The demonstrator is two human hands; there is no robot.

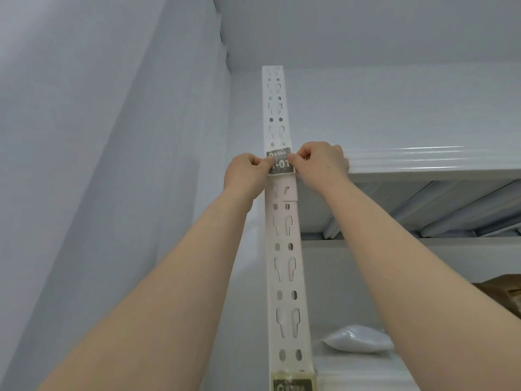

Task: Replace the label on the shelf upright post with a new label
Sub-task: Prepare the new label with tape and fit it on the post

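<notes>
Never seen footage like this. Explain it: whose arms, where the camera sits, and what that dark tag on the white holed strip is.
No machine here: a person wears a camera on the head, so you see their own bare arms reaching up. The white holed strip is a shelf upright post. The left hand and the right hand each pinch a side edge of a dark label held at the post; "-01" shows on it. A white shelf runs off to the right. Lower down lie a white bag and something brown, and a second label sits low on the post.
</notes>
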